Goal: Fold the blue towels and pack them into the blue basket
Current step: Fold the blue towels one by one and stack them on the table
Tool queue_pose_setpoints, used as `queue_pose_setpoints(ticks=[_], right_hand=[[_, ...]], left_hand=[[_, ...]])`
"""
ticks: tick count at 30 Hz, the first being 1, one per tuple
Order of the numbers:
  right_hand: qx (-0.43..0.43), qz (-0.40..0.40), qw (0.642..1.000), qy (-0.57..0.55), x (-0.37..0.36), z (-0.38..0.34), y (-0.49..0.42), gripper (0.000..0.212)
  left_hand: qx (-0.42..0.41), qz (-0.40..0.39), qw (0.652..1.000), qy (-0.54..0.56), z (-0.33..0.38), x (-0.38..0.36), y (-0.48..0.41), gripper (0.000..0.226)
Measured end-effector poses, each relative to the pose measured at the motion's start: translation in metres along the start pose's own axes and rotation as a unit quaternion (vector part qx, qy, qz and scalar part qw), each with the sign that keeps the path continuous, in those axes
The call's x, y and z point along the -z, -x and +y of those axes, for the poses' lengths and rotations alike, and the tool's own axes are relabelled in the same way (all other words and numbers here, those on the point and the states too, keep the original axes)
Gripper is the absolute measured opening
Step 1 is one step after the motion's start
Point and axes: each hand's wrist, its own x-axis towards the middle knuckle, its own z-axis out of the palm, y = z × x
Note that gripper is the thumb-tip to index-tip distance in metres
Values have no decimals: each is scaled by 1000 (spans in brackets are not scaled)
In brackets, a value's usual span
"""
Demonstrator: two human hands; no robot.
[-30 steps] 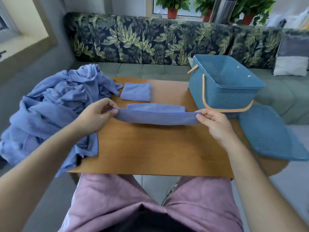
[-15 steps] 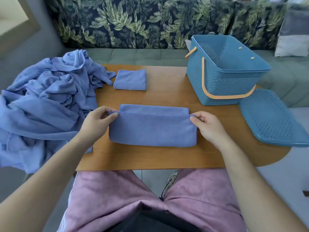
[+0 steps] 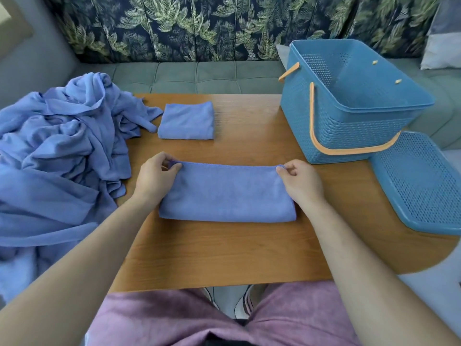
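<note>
A blue towel (image 3: 224,193), folded into a long strip, lies flat in the middle of the wooden table (image 3: 224,255). My left hand (image 3: 156,177) pinches its far left corner and my right hand (image 3: 300,182) pinches its far right corner. Behind it lies a smaller folded blue towel (image 3: 187,121). The blue basket (image 3: 349,116) with an orange handle stands at the table's back right; what I can see of its inside is empty. A heap of unfolded blue towels (image 3: 57,156) covers the left side.
The basket's blue perforated lid (image 3: 424,181) lies flat at the table's right edge, overhanging it. A sofa with leaf-print cushions (image 3: 199,28) runs behind the table. My lap in pink shorts (image 3: 219,318) is at the table's near edge.
Both hands have brought the towel's near edge up and over to its far edge, and the folded towel now lies flat on the table. The camera has tilted down.
</note>
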Motion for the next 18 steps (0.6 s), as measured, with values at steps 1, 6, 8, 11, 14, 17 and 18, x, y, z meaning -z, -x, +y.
queue_pose_setpoints(ticks=[1, 6, 8, 11, 14, 17, 18], right_hand=[[-1, 1, 1000, 7, -1, -1, -1, 15], [70, 88, 974, 195, -10, -16, 19, 26], [156, 110, 959, 210, -27, -30, 36, 32], [220, 22, 956, 194, -59, -49, 54, 51], [205, -65, 950, 227, -74, -49, 62, 64], [182, -80, 948, 250, -70, -37, 63, 65], [172, -80, 949, 254, -66, -33, 62, 62]], left_hand=[[-4, 6, 1000, -4, 0, -1, 0, 8], [-144, 98, 964, -203, 10, -11, 17, 28], [-219, 83, 949, -208, 21, -26, 30, 29], [-252, -43, 950, -179, 31, -59, 49, 46], [-219, -102, 947, -212, 26, -74, 59, 61], [-197, -94, 947, -234, 19, -66, 57, 65], [-190, -93, 947, -242, 16, -62, 55, 66]])
